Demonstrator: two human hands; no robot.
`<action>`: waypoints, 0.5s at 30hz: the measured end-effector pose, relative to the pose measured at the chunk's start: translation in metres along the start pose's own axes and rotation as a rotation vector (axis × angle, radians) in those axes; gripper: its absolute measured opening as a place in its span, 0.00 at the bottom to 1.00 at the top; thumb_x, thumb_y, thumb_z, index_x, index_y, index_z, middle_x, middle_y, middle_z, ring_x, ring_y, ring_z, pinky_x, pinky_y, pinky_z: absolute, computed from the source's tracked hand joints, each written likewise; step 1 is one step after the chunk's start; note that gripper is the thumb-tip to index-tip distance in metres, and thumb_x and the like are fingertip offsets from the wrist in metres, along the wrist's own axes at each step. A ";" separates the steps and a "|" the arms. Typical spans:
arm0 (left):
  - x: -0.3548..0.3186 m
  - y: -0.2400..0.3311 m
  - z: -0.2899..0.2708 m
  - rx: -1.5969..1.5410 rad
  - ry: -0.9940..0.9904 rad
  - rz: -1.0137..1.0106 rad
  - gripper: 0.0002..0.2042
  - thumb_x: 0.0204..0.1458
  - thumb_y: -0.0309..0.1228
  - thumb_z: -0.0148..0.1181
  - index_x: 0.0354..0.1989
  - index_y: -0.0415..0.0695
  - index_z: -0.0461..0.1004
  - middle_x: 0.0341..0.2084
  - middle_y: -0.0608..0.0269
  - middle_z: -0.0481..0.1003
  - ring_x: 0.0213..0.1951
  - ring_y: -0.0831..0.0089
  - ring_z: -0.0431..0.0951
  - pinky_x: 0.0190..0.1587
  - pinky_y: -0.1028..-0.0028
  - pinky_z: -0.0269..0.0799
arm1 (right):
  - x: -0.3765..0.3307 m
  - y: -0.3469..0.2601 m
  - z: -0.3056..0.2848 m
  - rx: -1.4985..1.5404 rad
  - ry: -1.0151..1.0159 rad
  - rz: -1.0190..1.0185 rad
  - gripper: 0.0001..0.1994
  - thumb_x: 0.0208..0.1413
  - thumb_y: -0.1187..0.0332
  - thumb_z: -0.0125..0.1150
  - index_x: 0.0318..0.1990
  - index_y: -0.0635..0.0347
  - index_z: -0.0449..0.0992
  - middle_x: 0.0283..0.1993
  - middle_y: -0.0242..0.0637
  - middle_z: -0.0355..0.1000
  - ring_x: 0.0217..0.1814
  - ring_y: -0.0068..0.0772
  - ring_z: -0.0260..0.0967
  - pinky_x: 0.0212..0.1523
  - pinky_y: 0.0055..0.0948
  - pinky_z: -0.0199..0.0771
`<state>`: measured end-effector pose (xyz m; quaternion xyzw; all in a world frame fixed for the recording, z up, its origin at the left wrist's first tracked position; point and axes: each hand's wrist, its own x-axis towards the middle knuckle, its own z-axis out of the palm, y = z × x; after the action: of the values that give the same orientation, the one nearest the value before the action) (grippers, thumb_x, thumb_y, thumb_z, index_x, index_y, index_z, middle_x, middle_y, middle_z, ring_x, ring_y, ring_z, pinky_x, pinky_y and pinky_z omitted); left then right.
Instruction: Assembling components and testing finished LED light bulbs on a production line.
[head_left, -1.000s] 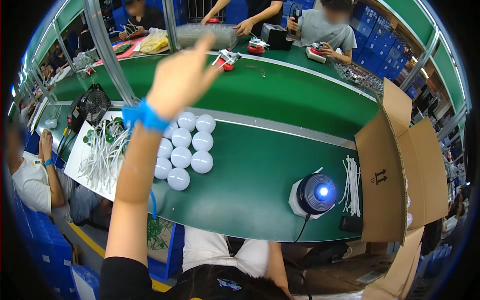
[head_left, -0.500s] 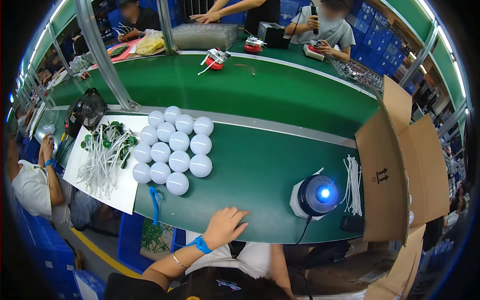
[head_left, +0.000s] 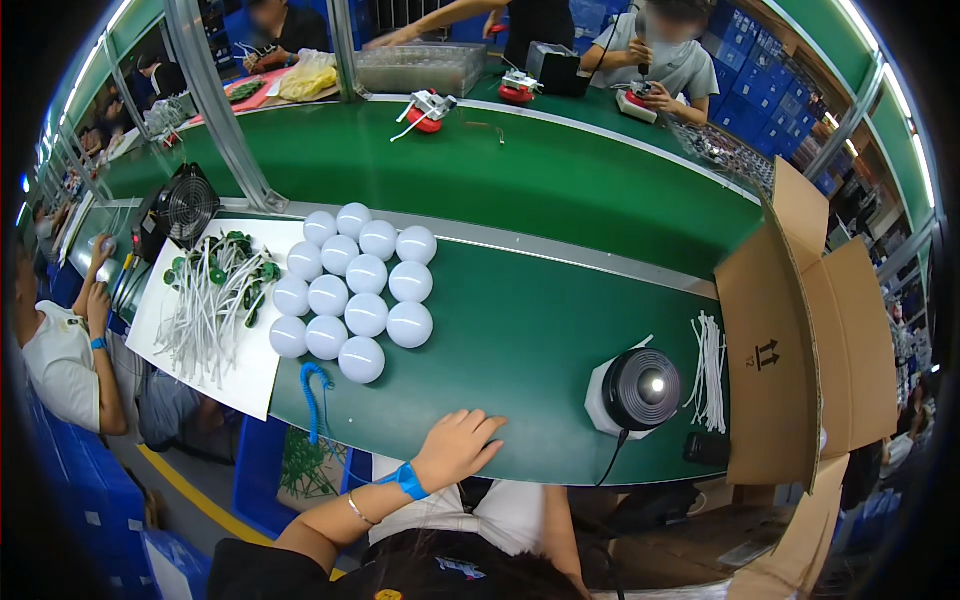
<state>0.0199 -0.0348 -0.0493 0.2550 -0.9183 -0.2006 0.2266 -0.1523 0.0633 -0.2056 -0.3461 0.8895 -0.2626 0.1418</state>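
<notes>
My left hand (head_left: 458, 446), with a blue strap on its wrist, lies at the near edge of the green table (head_left: 520, 400). Its fingers are stretched out and apart, with nothing in them. Part of my right forearm (head_left: 562, 535) shows at the lower edge; the hand itself is hidden below the table edge. Right of my left hand stands a round black ribbed device (head_left: 637, 392) on a white base (head_left: 600, 400), with a white light glowing in its top. Several white globe covers (head_left: 366, 315) sit in rows to the left. A blue coiled cord (head_left: 312, 400) lies nearer me.
On a white sheet (head_left: 250, 398) lies a heap of white wires with green parts (head_left: 205, 320), beside a black fan (head_left: 188, 205). White strips (head_left: 709, 375) lie near an open cardboard box (head_left: 765, 390). Red-and-white parts (head_left: 425, 112) sit across the green belt (head_left: 480, 170), where other people work.
The light in the black device has turned from bright blue to a smaller white glow. My left hand keeps its place near the table edge; the view has shifted slightly.
</notes>
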 end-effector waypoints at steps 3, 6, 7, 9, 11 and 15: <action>-0.003 -0.002 0.000 0.001 0.006 -0.001 0.14 0.44 0.34 0.56 0.40 0.46 0.69 0.24 0.61 0.65 0.28 0.64 0.67 0.29 0.69 0.63 | 0.001 -0.003 0.000 -0.020 -0.014 -0.024 0.21 0.49 0.60 0.50 0.45 0.68 0.68 0.47 0.55 0.65 0.49 0.56 0.60 0.49 0.47 0.58; -0.005 0.000 -0.005 0.027 -0.018 -0.002 0.14 0.44 0.34 0.56 0.41 0.46 0.69 0.25 0.62 0.65 0.28 0.64 0.67 0.30 0.68 0.64 | -0.006 0.008 -0.004 -0.029 -0.018 -0.032 0.21 0.49 0.60 0.50 0.46 0.68 0.68 0.47 0.55 0.65 0.50 0.56 0.60 0.49 0.47 0.58; -0.005 0.002 -0.006 0.043 -0.047 0.004 0.14 0.45 0.34 0.56 0.41 0.46 0.68 0.26 0.62 0.66 0.29 0.64 0.67 0.30 0.68 0.64 | -0.024 0.032 -0.005 -0.032 -0.009 -0.019 0.21 0.49 0.61 0.51 0.46 0.68 0.68 0.47 0.55 0.65 0.50 0.56 0.60 0.49 0.47 0.58; -0.005 0.013 -0.006 -0.017 -0.098 0.045 0.14 0.45 0.34 0.56 0.41 0.45 0.68 0.26 0.61 0.66 0.29 0.64 0.68 0.31 0.69 0.64 | -0.059 0.070 -0.006 -0.041 0.025 0.026 0.21 0.49 0.61 0.51 0.46 0.68 0.67 0.47 0.55 0.65 0.50 0.56 0.60 0.49 0.47 0.58; -0.009 0.025 -0.005 -0.196 -0.204 0.065 0.13 0.46 0.33 0.56 0.40 0.44 0.69 0.26 0.61 0.67 0.27 0.64 0.69 0.31 0.70 0.65 | -0.088 0.067 -0.020 -0.041 0.004 0.086 0.21 0.47 0.61 0.52 0.47 0.66 0.66 0.49 0.54 0.63 0.52 0.54 0.58 0.49 0.49 0.57; -0.007 0.050 0.005 -0.324 -0.330 0.321 0.12 0.46 0.33 0.55 0.40 0.45 0.71 0.24 0.63 0.68 0.27 0.67 0.70 0.31 0.71 0.65 | -0.179 0.036 -0.073 -0.123 -0.044 -0.045 0.22 0.43 0.65 0.56 0.48 0.61 0.65 0.51 0.53 0.60 0.55 0.52 0.55 0.50 0.47 0.57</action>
<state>0.0040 0.0098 -0.0317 0.0305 -0.9275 -0.3449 0.1408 -0.0751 0.2360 -0.1534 -0.3798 0.8926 -0.2028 0.1337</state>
